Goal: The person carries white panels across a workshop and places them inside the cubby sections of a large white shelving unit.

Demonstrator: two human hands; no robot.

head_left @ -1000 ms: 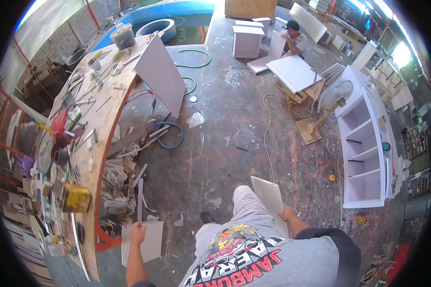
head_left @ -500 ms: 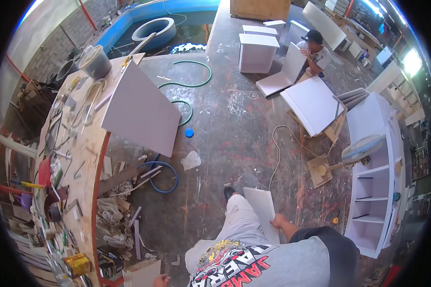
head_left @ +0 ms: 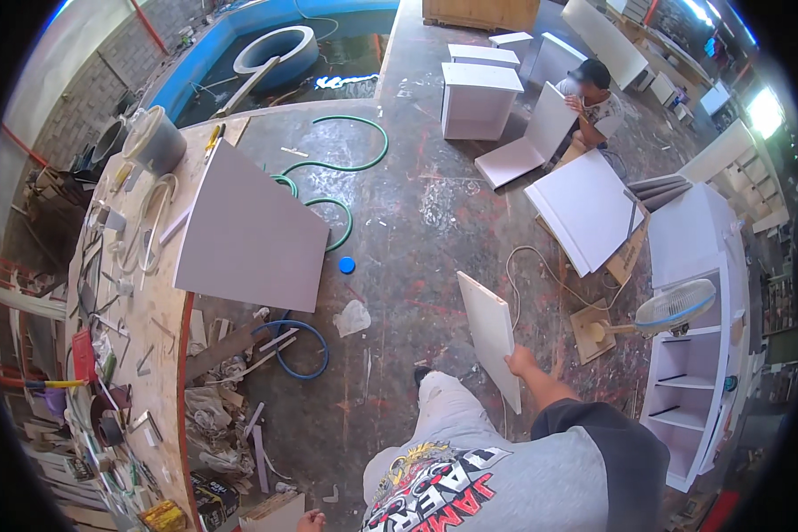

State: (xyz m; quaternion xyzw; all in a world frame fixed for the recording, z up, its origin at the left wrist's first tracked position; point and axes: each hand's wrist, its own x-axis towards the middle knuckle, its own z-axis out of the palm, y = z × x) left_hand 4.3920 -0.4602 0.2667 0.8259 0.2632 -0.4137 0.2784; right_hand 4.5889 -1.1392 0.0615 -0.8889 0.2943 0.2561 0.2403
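Observation:
My right hand (head_left: 520,362) is closed on the edge of a white rectangular panel (head_left: 488,332), which tilts upright in front of my right leg, clear of my body. At the bottom edge of the view only the top of my left hand (head_left: 311,521) shows, the rest cut off, and how its fingers are set is unclear. Beside it stands a stack of pale boards (head_left: 273,514). A larger white panel (head_left: 253,235) leans over the edge of the wooden workbench (head_left: 173,306) on the left, apart from both hands.
A person (head_left: 590,102) crouches at the far right, holding an L-shaped white assembly (head_left: 541,142). White panels (head_left: 585,208) lie nearby. A fan (head_left: 674,306) stands by a white shelf unit (head_left: 683,399). Hoses (head_left: 293,350) and scraps (head_left: 213,417) lie by the bench; a blue-walled pool (head_left: 186,102) lies beyond.
My right hand has swung the white panel forward and up, away from my leg. My left hand has sunk slightly lower. The crouching person's head has turned a little.

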